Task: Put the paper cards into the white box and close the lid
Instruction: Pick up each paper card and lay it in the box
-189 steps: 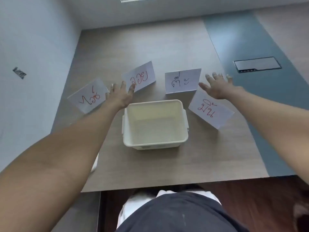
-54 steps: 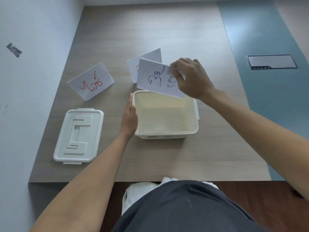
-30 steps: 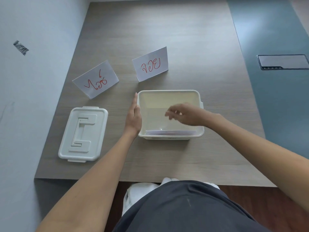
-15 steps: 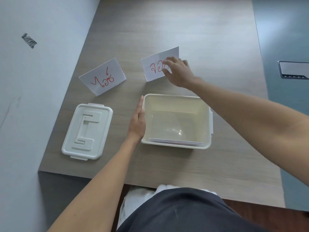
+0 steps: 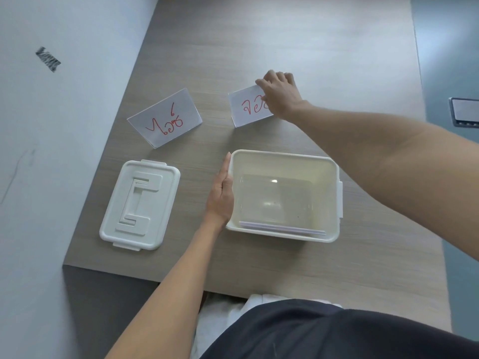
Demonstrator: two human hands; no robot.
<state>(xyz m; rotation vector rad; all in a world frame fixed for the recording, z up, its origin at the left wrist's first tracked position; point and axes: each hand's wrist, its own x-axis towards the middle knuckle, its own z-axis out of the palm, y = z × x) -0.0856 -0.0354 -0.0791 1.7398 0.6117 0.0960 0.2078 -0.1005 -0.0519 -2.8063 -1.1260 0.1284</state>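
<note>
The white box [image 5: 326, 167] stands open in the middle of the table, with white cards [image 5: 282, 227] lying flat against its near wall inside. My left hand [image 5: 221, 193] rests flat against the box's left side, fingers extended. Beyond the box, my right hand [image 5: 278, 93] pinches the upper right edge of a folded paper card [image 5: 246, 110] with red writing that stands on the table. A second folded card with red writing [image 5: 166, 119] stands to the left of it. The white lid [image 5: 141, 204] lies flat left of the box.
The wooden table [image 5: 285, 47] ends at a pale wall on the left and a blue-grey strip on the right holding a grey socket panel [image 5: 465, 116]. The near table edge runs just below the lid and box, above my dark clothing.
Since a second ago my right hand left the box, reached to the far card and closed on its top right edge. The left hand stayed against the box.
</note>
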